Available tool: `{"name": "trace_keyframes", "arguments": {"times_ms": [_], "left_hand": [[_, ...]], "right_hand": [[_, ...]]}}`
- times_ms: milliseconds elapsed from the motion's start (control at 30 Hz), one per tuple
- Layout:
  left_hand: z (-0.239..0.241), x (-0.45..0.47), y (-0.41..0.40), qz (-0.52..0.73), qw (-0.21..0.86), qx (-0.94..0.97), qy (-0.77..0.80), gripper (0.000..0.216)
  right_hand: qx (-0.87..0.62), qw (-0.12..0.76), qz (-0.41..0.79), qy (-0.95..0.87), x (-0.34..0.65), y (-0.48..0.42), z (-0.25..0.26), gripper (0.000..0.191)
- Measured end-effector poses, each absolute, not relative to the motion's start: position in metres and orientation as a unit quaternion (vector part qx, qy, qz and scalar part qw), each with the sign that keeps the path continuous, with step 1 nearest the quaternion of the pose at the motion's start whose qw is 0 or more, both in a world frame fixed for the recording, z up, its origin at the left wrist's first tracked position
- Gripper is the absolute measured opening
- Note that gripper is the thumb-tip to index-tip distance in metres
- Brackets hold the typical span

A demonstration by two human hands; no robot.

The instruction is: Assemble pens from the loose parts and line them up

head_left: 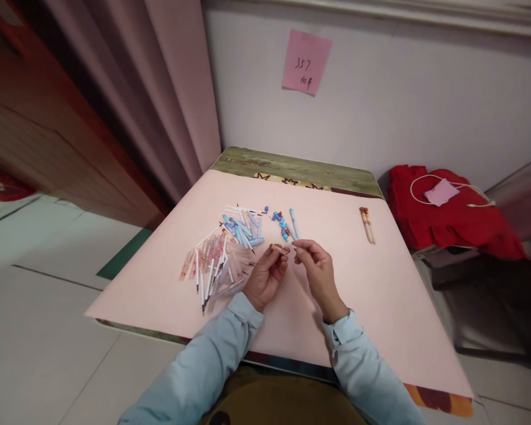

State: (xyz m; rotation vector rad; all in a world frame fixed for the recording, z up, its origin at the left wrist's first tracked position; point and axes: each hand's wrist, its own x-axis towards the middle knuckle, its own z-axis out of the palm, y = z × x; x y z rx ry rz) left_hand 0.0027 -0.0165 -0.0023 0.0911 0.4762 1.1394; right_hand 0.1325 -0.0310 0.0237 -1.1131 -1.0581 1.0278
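Note:
My left hand [264, 280] is closed around a short tan pen barrel [280, 250], its end toward my right hand. Close beside that end, my right hand [317, 273] pinches thumb and forefinger together; what sits between them is too small to make out. Left of my hands lies a loose pile of white pen refills [197, 273], peach-coloured barrels [212, 248] and blue barrels [241, 229]. Just beyond my fingertips are small blue and brown pen parts [284, 227] and a light-blue pen [294, 222].
Two brown-topped pens [367, 225] lie side by side on the right of the pale pink table cover [380, 313]. Behind the table is a white wall with a pink note [307, 62]. A red cloth [418, 221] with a white cable covers something at the right.

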Motion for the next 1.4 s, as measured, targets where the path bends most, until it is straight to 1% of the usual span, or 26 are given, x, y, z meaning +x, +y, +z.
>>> {"name": "trace_keyframes", "arguments": {"times_ms": [133, 233, 300, 467, 633, 833, 1167, 1400], "left_hand": [[-0.002, 0.003, -0.017, 0.536, 0.809, 0.028, 0.239, 0.016], [-0.003, 0.004, -0.016, 0.538, 0.806, 0.014, 0.246, 0.019], [-0.004, 0.004, -0.016, 0.538, 0.808, 0.009, 0.242, 0.019], [-0.005, 0.002, -0.016, 0.532, 0.814, 0.005, 0.234, 0.015], [-0.006, 0.002, -0.017, 0.532, 0.817, 0.016, 0.222, 0.010], [-0.010, 0.003, -0.018, 0.528, 0.820, 0.034, 0.218, 0.009], [-0.012, 0.002, -0.019, 0.517, 0.829, 0.040, 0.210, 0.015], [-0.009, 0.002, -0.020, 0.514, 0.829, 0.037, 0.217, 0.013]], "right_hand": [[-0.469, 0.611, 0.449, -0.453, 0.131, -0.033, 0.025, 0.020], [-0.482, 0.601, 0.418, -0.481, 0.131, -0.035, 0.026, 0.016], [-0.498, 0.586, 0.367, -0.523, 0.131, -0.037, 0.027, 0.014], [-0.507, 0.551, 0.191, -0.634, 0.133, -0.042, 0.033, 0.005], [-0.503, 0.531, 0.120, -0.671, 0.134, -0.041, 0.033, 0.005], [-0.499, 0.509, 0.090, -0.695, 0.133, -0.041, 0.030, 0.005], [-0.498, 0.512, 0.094, -0.694, 0.127, -0.043, 0.028, 0.006], [-0.514, 0.515, 0.099, -0.679, 0.126, -0.045, 0.030, 0.010]]}}
